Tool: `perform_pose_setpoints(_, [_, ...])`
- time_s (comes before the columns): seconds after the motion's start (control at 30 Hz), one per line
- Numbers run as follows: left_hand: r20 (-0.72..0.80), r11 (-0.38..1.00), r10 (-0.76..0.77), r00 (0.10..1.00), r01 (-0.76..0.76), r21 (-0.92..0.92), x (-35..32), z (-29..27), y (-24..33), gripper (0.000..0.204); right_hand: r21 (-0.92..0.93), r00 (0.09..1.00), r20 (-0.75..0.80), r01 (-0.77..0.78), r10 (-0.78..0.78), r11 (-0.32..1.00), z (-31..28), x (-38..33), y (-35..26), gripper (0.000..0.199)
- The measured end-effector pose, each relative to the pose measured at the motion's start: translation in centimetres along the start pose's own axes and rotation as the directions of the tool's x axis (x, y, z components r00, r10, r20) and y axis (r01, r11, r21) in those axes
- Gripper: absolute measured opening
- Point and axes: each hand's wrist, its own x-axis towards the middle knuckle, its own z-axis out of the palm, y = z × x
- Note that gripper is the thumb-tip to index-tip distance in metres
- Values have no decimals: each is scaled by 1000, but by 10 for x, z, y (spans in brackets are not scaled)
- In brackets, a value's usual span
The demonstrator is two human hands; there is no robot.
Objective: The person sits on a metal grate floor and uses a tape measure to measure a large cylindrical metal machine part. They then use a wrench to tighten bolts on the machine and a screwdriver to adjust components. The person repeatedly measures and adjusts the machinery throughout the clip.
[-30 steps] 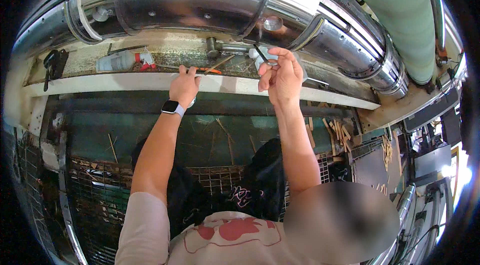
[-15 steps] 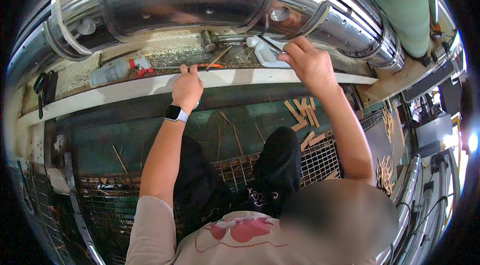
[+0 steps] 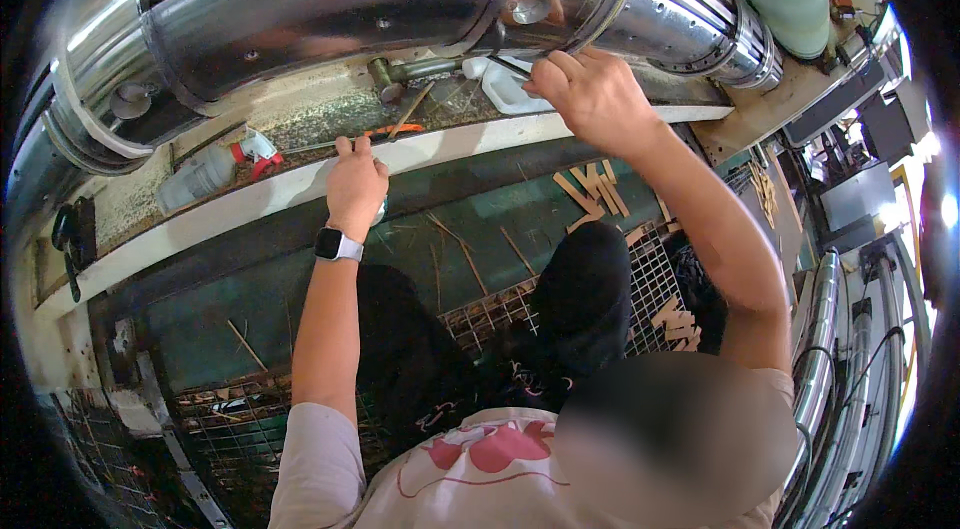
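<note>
My right hand [image 3: 598, 99] is closed around a thin dark metal rod [image 3: 508, 66]. It is just in front of the large shiny steel cylinder [image 3: 330, 4], above a white plastic bottle [image 3: 518, 89] lying on the ledge. My left hand [image 3: 356, 184], with a watch on its wrist, is closed at the edge of the white beam [image 3: 450, 143]. A small pale green end shows below its fingers, and the rest of what it holds is hidden. Beside its fingertips lies a thin shaft with an orange piece [image 3: 395, 129].
On the ledge lie a hammer [image 3: 388, 79], a wooden stick [image 3: 412, 109] and a spray bottle [image 3: 200, 177] with a red and white head. Black-handled tools [image 3: 72, 234] sit at the far left. Cardboard strips [image 3: 592, 191] lie below, near a wire grid [image 3: 652, 279].
The view has turned and the scene has shifted left. My right hand has come closer to the cylinder with the rod, its elbow farther out. My left hand stays at the beam.
</note>
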Motion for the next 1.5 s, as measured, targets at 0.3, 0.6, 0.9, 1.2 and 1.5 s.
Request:
perform_pose_setpoints(0.3, [-2,998,46,999,-46,43,-1,-4,-3,32,142,850,-180,-475,495,868,36,-24,-44,27])
perform_pose_setpoints(0.6, [18,1000,14,1000,-14,27,1,-4,7,33,973,446,98,-230,889,8,47,-26,-46,14])
perform_pose_setpoints(0.9, [29,994,-47,998,44,101,2,-2,8,29,984,446,154,13,882,-178,96,-15,-73,12])
perform_pose_setpoints(1.2, [-16,980,-120,993,121,159,3,4,17,29,851,703,-234,-185,671,491,83,-24,-60,22])
perform_pose_setpoints(1.5, [-3,968,-191,982,189,164,3,8,21,31,700,688,-470,-91,553,708,98,2,-44,22])
